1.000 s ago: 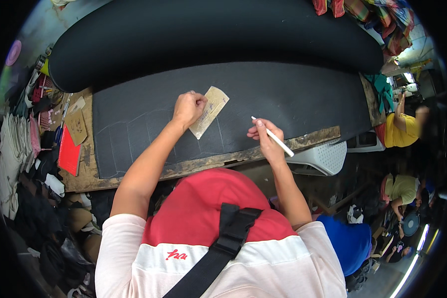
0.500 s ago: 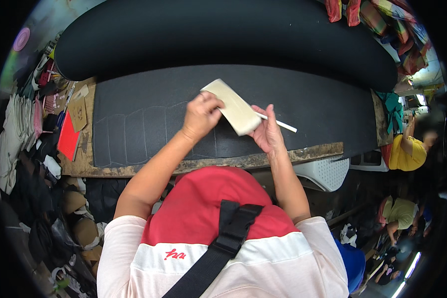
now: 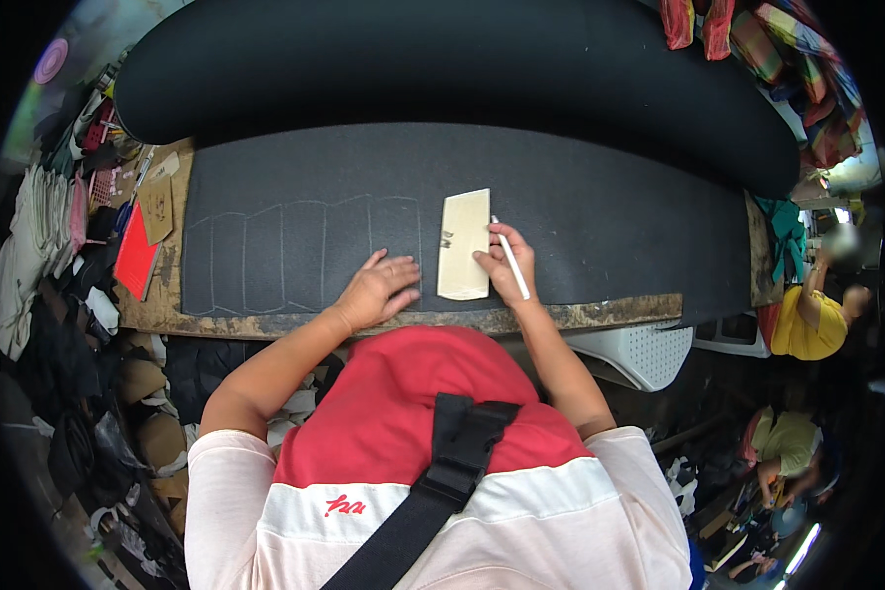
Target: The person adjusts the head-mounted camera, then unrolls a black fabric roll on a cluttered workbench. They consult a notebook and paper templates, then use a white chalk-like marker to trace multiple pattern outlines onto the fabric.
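Observation:
My left hand [image 3: 374, 293] lies flat with fingers spread on the black sheet material [image 3: 580, 211], near its front edge. Between thumb and fingers, my right hand [image 3: 513, 278] grips the right side of a cream, roughly rectangular pattern piece [image 3: 462, 236]. A slim white marking pen [image 3: 509, 256] is held in that same hand, slanting beside the piece. Whether the pattern piece touches the sheet, I cannot tell. Pale outlines of similar tall shapes [image 3: 305, 256] run in a row across the sheet's left part, ending just left of the piece.
A thick black roll [image 3: 442, 64] spans the table's back. At the left end of the worn wooden table [image 3: 157, 313] lie a red notebook [image 3: 140, 258] and brown card [image 3: 155, 211]. A white plastic stool [image 3: 644, 349] stands below the front edge; another person [image 3: 811, 320] is at far right.
The pattern piece has come down from a tilted position to nearly upright alongside the drawn outlines. My left hand has let go of it and moved down onto the sheet.

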`<action>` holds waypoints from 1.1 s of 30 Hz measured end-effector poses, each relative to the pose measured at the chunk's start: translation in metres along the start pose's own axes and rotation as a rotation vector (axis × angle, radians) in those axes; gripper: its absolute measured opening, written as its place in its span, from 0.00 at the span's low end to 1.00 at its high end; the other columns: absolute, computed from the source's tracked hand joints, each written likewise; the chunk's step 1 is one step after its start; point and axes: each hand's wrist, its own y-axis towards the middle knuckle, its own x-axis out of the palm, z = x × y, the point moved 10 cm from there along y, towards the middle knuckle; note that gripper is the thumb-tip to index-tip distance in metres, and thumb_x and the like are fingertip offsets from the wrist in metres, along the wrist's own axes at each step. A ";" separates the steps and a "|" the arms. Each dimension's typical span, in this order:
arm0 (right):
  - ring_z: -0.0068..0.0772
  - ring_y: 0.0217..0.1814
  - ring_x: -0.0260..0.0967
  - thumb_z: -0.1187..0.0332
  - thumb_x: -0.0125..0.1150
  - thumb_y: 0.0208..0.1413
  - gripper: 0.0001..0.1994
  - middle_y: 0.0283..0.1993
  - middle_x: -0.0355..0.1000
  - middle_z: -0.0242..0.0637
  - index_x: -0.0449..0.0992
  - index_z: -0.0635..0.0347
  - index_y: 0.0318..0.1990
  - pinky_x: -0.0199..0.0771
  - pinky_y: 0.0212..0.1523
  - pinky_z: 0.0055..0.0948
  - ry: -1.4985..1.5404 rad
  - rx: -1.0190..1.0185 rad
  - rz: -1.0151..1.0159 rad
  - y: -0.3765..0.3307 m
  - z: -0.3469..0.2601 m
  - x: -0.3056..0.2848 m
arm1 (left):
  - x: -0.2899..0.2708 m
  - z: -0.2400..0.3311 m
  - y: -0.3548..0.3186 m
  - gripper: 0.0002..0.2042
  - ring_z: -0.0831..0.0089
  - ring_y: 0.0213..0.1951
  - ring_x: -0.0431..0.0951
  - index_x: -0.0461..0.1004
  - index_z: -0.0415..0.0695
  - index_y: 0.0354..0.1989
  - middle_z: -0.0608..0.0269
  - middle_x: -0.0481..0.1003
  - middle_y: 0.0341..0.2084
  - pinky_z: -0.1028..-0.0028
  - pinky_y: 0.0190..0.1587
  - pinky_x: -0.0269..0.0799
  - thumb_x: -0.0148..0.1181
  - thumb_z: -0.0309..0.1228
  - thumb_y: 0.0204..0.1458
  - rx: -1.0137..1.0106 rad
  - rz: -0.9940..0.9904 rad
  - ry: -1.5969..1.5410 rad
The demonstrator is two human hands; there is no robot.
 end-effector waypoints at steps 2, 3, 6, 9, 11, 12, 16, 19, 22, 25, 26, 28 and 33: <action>0.19 0.35 0.71 0.84 0.60 0.45 0.22 0.38 0.69 0.34 0.65 0.67 0.50 0.72 0.36 0.18 -0.061 0.016 -0.045 -0.005 0.005 0.016 | -0.012 -0.019 0.007 0.25 0.65 0.63 0.61 0.69 0.46 0.55 0.61 0.70 0.55 0.53 0.67 0.43 0.58 0.45 0.51 -0.176 0.096 -0.125; 0.19 0.34 0.71 0.83 0.60 0.45 0.22 0.37 0.70 0.32 0.65 0.67 0.50 0.72 0.35 0.18 -0.158 0.027 -0.035 -0.007 0.008 0.020 | -0.018 -0.021 0.014 0.30 0.65 0.65 0.56 0.66 0.49 0.58 0.63 0.66 0.59 0.46 0.65 0.41 0.60 0.49 0.48 -0.199 0.164 -0.084; 0.26 0.35 0.74 0.80 0.59 0.47 0.18 0.34 0.74 0.37 0.71 0.63 0.49 0.74 0.35 0.24 -0.532 0.019 0.018 -0.012 0.002 0.023 | -0.019 -0.003 0.028 0.36 0.62 0.67 0.50 0.64 0.53 0.60 0.65 0.61 0.62 0.36 0.61 0.37 0.62 0.55 0.42 -0.095 0.211 0.148; 0.38 0.37 0.76 0.76 0.58 0.51 0.14 0.36 0.76 0.45 0.74 0.64 0.47 0.75 0.37 0.29 -0.754 -0.363 0.121 -0.010 -0.050 0.026 | 0.001 -0.008 0.033 0.41 0.62 0.68 0.47 0.63 0.57 0.62 0.69 0.57 0.64 0.31 0.59 0.34 0.60 0.62 0.36 -0.158 0.051 0.236; 0.44 0.38 0.76 0.69 0.57 0.55 0.11 0.36 0.76 0.48 0.77 0.65 0.43 0.75 0.38 0.32 -0.752 -0.402 0.182 0.001 -0.068 0.021 | 0.001 -0.009 0.032 0.42 0.63 0.68 0.47 0.64 0.57 0.61 0.70 0.58 0.64 0.31 0.59 0.34 0.60 0.63 0.35 -0.174 0.062 0.251; 0.43 0.37 0.76 0.67 0.57 0.56 0.11 0.35 0.76 0.47 0.78 0.65 0.42 0.75 0.37 0.31 -0.740 -0.457 0.176 0.008 -0.078 0.024 | 0.001 -0.010 0.031 0.42 0.63 0.68 0.47 0.64 0.57 0.61 0.70 0.58 0.64 0.32 0.60 0.34 0.60 0.63 0.35 -0.181 0.064 0.252; 0.46 0.38 0.76 0.62 0.57 0.55 0.13 0.36 0.76 0.49 0.80 0.64 0.36 0.74 0.40 0.32 -0.641 -0.228 0.022 0.047 -0.060 0.050 | -0.001 -0.010 0.032 0.41 0.64 0.68 0.48 0.67 0.57 0.59 0.71 0.59 0.63 0.32 0.60 0.33 0.61 0.63 0.33 -0.179 0.082 0.225; 0.46 0.38 0.76 0.61 0.57 0.53 0.12 0.35 0.77 0.47 0.80 0.60 0.35 0.74 0.41 0.34 -0.782 -0.233 -0.093 0.065 -0.050 0.072 | 0.002 -0.014 0.033 0.40 0.66 0.68 0.46 0.66 0.58 0.59 0.72 0.58 0.64 0.32 0.61 0.31 0.61 0.62 0.34 -0.206 0.034 0.209; 0.45 0.36 0.76 0.64 0.57 0.51 0.10 0.31 0.77 0.45 0.80 0.61 0.33 0.75 0.39 0.35 -0.757 -0.231 -0.066 0.074 -0.045 0.057 | 0.001 -0.014 0.033 0.40 0.66 0.69 0.45 0.66 0.56 0.59 0.72 0.57 0.64 0.32 0.61 0.30 0.63 0.60 0.35 -0.213 0.019 0.160; 0.39 0.30 0.76 0.64 0.55 0.54 0.12 0.27 0.76 0.47 0.78 0.66 0.31 0.74 0.32 0.33 -0.440 0.087 0.282 0.077 -0.019 0.001 | 0.000 -0.013 0.034 0.39 0.66 0.69 0.44 0.66 0.55 0.59 0.72 0.56 0.64 0.32 0.61 0.28 0.63 0.59 0.36 -0.209 0.006 0.138; 0.36 0.28 0.75 0.65 0.55 0.54 0.12 0.26 0.76 0.45 0.78 0.67 0.30 0.73 0.31 0.32 -0.489 0.010 0.263 0.075 -0.025 0.002 | 0.001 -0.014 0.034 0.39 0.65 0.69 0.44 0.65 0.55 0.60 0.72 0.56 0.65 0.32 0.61 0.28 0.64 0.58 0.36 -0.211 -0.008 0.128; 0.30 0.24 0.74 0.67 0.55 0.55 0.12 0.24 0.76 0.41 0.77 0.69 0.30 0.73 0.28 0.29 -0.588 -0.051 0.273 0.069 -0.030 0.005 | 0.002 -0.015 0.034 0.38 0.65 0.69 0.43 0.65 0.55 0.60 0.73 0.55 0.65 0.32 0.61 0.27 0.64 0.57 0.37 -0.216 -0.015 0.111; 0.39 0.26 0.74 0.65 0.55 0.56 0.12 0.24 0.74 0.47 0.78 0.66 0.31 0.71 0.28 0.33 -0.773 -0.231 0.261 -0.017 -0.048 0.018 | 0.002 -0.015 0.035 0.37 0.62 0.69 0.43 0.65 0.53 0.60 0.70 0.54 0.65 0.31 0.60 0.27 0.64 0.55 0.39 -0.189 -0.004 0.098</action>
